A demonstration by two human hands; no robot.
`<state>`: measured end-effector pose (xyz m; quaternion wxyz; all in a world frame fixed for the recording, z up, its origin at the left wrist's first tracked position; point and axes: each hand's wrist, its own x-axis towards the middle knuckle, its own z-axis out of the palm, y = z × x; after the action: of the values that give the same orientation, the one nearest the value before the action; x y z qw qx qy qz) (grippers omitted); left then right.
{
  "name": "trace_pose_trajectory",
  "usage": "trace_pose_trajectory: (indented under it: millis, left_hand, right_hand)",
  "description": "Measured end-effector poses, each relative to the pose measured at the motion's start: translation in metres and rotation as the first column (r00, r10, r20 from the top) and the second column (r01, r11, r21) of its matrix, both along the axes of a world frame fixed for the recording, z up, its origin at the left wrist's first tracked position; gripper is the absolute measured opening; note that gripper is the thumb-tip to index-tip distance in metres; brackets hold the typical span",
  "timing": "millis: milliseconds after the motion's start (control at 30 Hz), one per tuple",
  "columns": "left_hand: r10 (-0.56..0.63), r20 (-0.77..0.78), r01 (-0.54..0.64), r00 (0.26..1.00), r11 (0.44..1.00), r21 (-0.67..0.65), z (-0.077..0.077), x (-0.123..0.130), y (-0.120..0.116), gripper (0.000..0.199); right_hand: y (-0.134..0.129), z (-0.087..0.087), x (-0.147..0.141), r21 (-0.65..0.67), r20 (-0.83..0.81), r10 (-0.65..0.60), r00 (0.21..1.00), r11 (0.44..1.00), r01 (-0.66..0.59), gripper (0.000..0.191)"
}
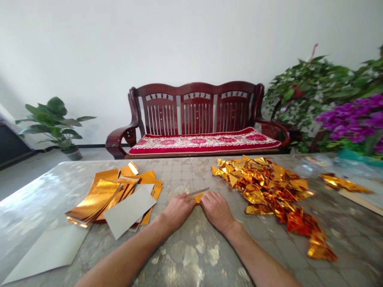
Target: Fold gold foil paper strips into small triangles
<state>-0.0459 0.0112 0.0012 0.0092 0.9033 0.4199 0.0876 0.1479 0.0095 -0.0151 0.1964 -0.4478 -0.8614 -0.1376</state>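
Note:
Near the middle of the table, my left hand (180,208) and my right hand (216,208) both grip a small piece of gold foil paper (198,197), one at each side of it. The fingers of both hands are closed and pressed on the paper, low against the tabletop. A thin grey-white edge of the paper shows just beyond the fingertips. To the left lies a stack of flat gold foil sheets (98,197), with a sheet showing its pale side (131,211) on top. On the right is a pile of folded gold foil pieces (263,179).
A pale sheet (49,249) lies at the table's front left. Clear plastic (317,164) and a long gold piece (345,183) are at the right, near purple flowers (353,119). Behind the patterned table (179,175) stands a wooden bench (196,107) with a red cushion.

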Motion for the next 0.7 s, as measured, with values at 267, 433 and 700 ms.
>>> trace_pose_trajectory:
  millis: [267,433,700]
  left_hand:
    - [0.099,0.226,-0.099,0.969,0.995,-0.012,-0.008,0.007,-0.008,0.029]
    - [0.165,0.407,-0.117,0.898,0.983,-0.140,-0.010,-0.004,-0.008,0.034]
    - [0.184,0.474,-0.122,0.861,0.980,-0.158,-0.022,-0.013,-0.003,0.048]
  right_hand:
    - [-0.003,0.011,0.001,-0.140,-0.085,0.053,0.995,0.988,-0.064,0.014]
    - [0.000,0.008,-0.002,-0.156,-0.098,-0.013,0.995,0.988,-0.003,0.020]
    - [-0.002,0.008,-0.005,-0.142,-0.047,-0.065,0.997,0.988,0.058,0.021]
